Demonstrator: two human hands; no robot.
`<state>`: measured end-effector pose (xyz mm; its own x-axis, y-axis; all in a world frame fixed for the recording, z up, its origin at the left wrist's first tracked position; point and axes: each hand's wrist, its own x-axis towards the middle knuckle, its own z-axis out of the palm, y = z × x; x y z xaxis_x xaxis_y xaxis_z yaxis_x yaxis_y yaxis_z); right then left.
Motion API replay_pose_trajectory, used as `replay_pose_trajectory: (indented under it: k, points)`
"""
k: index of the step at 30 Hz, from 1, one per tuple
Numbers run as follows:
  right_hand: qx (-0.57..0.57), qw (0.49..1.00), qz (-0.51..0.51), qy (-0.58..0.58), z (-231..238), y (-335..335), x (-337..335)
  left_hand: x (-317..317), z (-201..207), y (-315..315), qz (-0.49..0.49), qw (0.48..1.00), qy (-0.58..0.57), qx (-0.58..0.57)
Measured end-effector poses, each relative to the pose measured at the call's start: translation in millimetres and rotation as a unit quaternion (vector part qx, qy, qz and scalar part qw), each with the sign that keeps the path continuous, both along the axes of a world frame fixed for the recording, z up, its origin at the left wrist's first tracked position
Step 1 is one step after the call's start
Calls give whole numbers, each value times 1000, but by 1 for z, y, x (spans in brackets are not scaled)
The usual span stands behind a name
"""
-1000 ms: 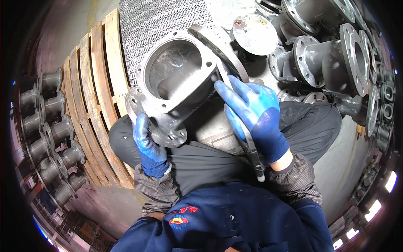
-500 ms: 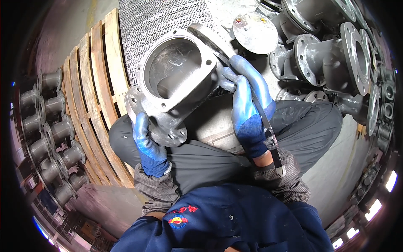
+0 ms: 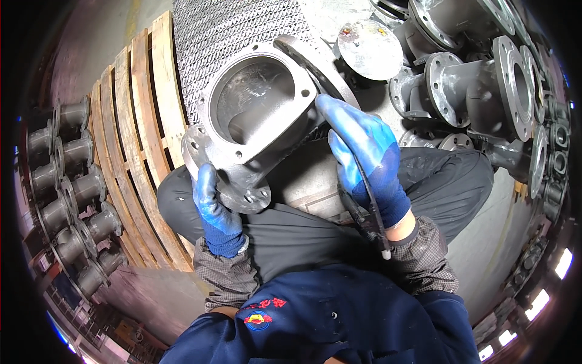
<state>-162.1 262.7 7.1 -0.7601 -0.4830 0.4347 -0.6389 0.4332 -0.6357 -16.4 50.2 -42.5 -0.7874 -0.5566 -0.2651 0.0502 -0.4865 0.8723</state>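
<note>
A grey cast valve body (image 3: pixel 273 130) sits in front of my crossed legs, its wide round opening facing up inside a squarish flange with bolt holes. My left hand (image 3: pixel 212 200), in a blue-coated glove, is closed on the lower left round flange. Only its thumb side shows; the other fingers are hidden. My right hand (image 3: pixel 370 155), gloved the same way, is closed around a long thin dark tool (image 3: pixel 371 203) beside the casting's right side. The tool's pale-tipped end points back toward my wrist; its far end is hidden by the fingers and casting.
A wooden pallet (image 3: pixel 142 115) lies at left, with stacked flanged castings (image 3: pixel 73 197) beyond it. A textured metal mat (image 3: pixel 242 24) lies ahead. At right are a round metal disc (image 3: pixel 370 48) and more flanged pipe castings (image 3: pixel 467 91) close to my knee.
My right hand has turned over and shifted slightly right, and the tool has swung with it, its pale end moving left and nearer the palm. The casting and left hand have barely moved.
</note>
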Motion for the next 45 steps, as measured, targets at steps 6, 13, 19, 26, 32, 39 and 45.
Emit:
replay_pose_trajectory:
  k: [6,13,19,26,32,39,45]
  points:
    - [175,984,15,-30,9,-4,0,14,-24,-7,4,985,-65,-158]
    - [196,980,15,2,5,0,7,16,-25,-7,-21,966,-76,-248]
    - [-25,1000,0,-6,-9,1,4,11,-17,-9,-63,957,-67,-277]
    - [-317,907,-67,-269,-22,-23,21,20,-27,-10,-51,947,-60,-311]
    - [-344,887,-115,-285,-20,-27,26,10,-13,-9,-83,960,-78,-254]
    - [-224,955,-108,-163,-7,-15,27,26,-38,-9,-18,936,-40,-348]
    - [-165,975,-91,-116,-16,-11,11,21,-35,-9,-6,966,-52,-253]
